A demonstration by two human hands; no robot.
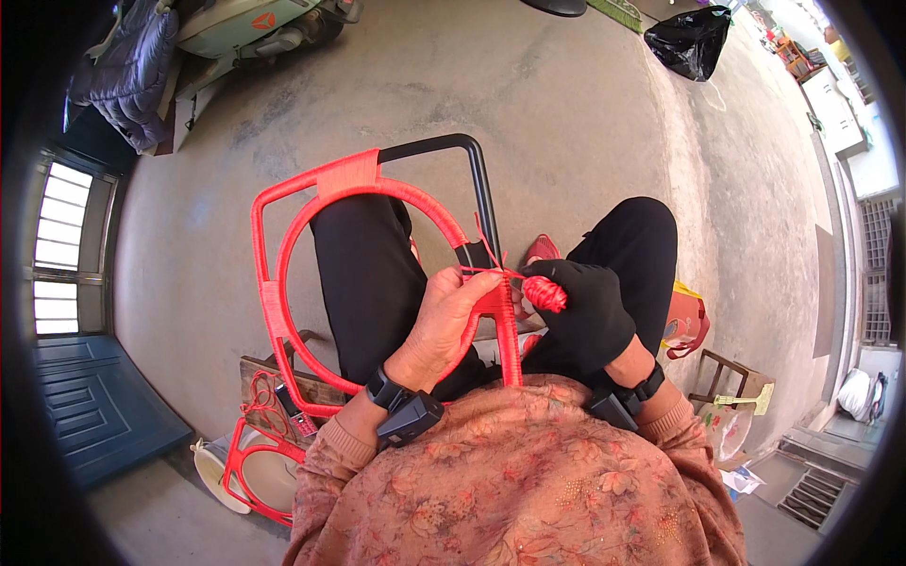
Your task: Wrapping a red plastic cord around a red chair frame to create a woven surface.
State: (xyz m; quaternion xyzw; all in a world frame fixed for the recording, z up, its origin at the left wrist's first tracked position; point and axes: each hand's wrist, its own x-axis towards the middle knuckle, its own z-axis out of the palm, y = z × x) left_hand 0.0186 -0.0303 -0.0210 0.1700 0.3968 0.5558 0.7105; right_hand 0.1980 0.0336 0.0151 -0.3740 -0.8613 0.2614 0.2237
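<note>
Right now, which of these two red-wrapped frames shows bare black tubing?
The frame across the person's lap: its top right corner is bare black tubing. The lower-left frame shows only red.

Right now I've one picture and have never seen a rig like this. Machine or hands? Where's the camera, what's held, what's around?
No machine: these are a person's own hands. The single view looks down from the left of two fisheye cameras worn on the head, so straight edges bend near the rim.

The left hand is bare, its thumb and fingers at strands of red cord by the frame. The right hand, in a black glove, grips a bundle of red cord.

The black frame, mostly wrapped in red, rests over the lap; there is no worktable under it. A second red frame sits at lower left. On the floor farther off are a scooter and a black plastic bag.
</note>
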